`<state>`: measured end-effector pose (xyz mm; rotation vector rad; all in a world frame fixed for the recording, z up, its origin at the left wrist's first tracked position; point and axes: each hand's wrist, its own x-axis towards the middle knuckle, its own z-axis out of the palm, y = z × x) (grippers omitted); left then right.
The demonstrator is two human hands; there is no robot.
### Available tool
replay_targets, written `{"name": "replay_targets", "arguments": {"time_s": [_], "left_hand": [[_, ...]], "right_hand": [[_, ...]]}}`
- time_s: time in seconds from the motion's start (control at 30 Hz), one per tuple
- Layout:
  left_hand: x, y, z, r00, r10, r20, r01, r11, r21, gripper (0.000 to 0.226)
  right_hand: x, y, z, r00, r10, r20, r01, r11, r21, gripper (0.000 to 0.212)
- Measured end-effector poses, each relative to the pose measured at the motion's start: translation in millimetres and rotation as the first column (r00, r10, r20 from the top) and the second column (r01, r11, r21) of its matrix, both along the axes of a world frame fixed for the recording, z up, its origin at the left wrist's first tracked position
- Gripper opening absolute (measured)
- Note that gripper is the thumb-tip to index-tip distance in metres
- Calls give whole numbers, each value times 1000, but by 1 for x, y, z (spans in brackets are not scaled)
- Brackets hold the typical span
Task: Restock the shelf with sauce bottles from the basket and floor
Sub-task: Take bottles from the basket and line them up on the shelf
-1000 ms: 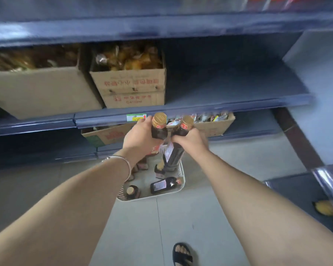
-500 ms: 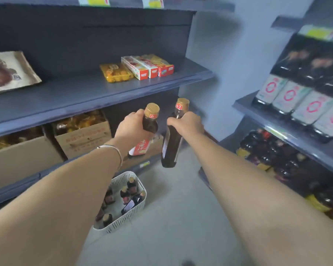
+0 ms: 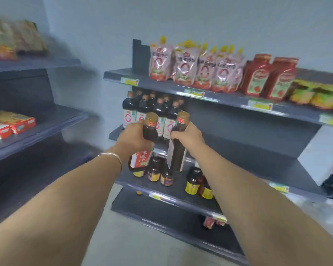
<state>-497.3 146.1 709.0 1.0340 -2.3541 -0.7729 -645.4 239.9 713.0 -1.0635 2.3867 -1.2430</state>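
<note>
You've swung from basket to shelf (image 3: pixel 248 148), left hand (image 3: pixel 135 139) curled round the short bottle (image 3: pixel 141 160), right hand (image 3: pixel 188 137) round the tall bottle (image 3: pixel 178 150) (both upright): place next.

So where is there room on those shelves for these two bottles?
Middle shelf: bare right of the white-label bottles. Lower shelf: bare right of the yellow-label bottles. Top shelf is crowded with pouches and red bottles.

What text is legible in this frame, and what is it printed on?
"汁": last character on the red label of the short bottle; the characters above it are unclear.
"天": on the cap of the tall bottle.
Pouches, price tags, shelved bottles: too blurred to read.
</note>
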Motion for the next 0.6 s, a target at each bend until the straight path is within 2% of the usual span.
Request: {"name": "replay_targets", "arguments": {"time_s": [0.1,0.3,0.5,0.6], "left_hand": [[-77,28,8,992,-114,-61,115,993,8,56],[-203,66,5,968,-250,-35,251,968,20,59],[-288,57,-15,960,-280,34,279,960,27,60],[-323,40,-23,955,-289,68,287,957,32,58]], "right_hand": [[-71,50,8,997,-76,-13,76,997,-4,26],[-182,108,1,984,-172,-51,175,983,57,31],[-254,109,-15,971,-240,1,240,970,28,34],[-285,89,-25,976,-220,-10,220,972,81,38]]}}
